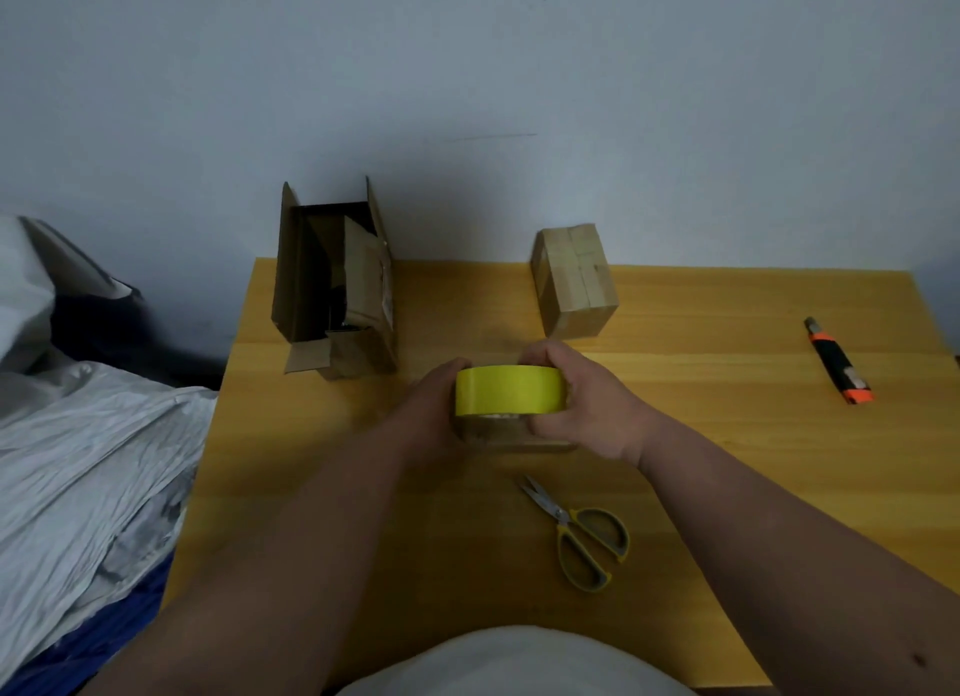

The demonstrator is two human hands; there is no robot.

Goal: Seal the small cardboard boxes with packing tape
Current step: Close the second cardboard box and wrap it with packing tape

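A yellow roll of packing tape [510,389] is held at the middle of the wooden table [727,383]. My left hand [434,409] grips its left side and my right hand [587,399] grips its right side. Under the roll sits a small cardboard box [511,438], mostly hidden by the roll and my hands. A second small cardboard box [574,279], closed and with tape strips across its top, stands at the back of the table.
A tall open carton [332,284] with smaller boxes inside stands at the table's back left. Yellow-handled scissors [576,531] lie in front of my right hand. An orange-and-black utility knife [836,360] lies far right. Crumpled grey fabric [88,461] lies beside the table's left edge.
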